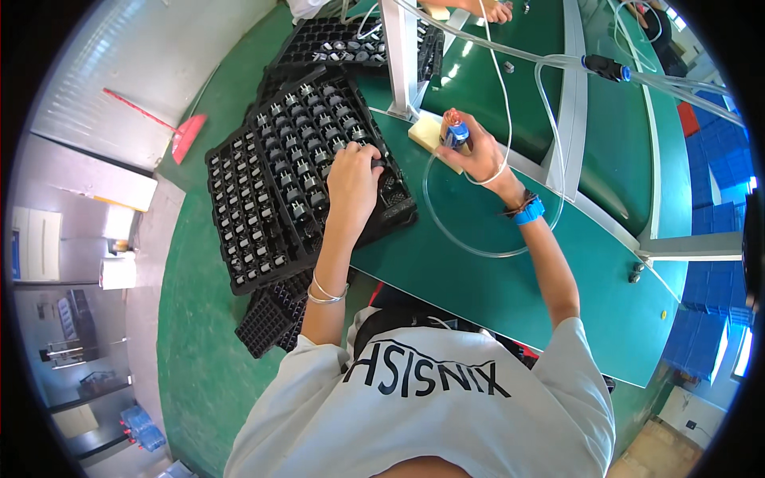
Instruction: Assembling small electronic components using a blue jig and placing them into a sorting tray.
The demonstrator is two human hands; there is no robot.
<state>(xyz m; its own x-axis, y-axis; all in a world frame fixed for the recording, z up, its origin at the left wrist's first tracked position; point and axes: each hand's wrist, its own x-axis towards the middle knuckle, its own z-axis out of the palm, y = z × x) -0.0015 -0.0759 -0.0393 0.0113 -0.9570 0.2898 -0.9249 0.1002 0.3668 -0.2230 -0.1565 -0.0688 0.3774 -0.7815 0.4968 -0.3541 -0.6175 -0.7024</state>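
Observation:
My left hand [355,179] is over the right part of a black plastic tray [402,209], its fingers curled together at the tray's edge. Whatever lies between the fingertips is hidden. Rows of small metal parts with shafts [307,155] stand in the tray's pockets. On the right, my right hand [482,155] is wrapped around a small blue tool [457,134] with a copper-coloured top. It holds the tool upright beside a pale yellow block [425,132]. A clear hose [478,252] loops over the green bench below that hand, and a thin white tube passes at the wrist.
A second black tray [239,203] of parts adjoins on the left, with more trays [265,323] lower down. A white post [398,60] rises behind the bench [582,295]. Another person's hand [497,11] is at the far side. Small metal pieces [636,272] lie right.

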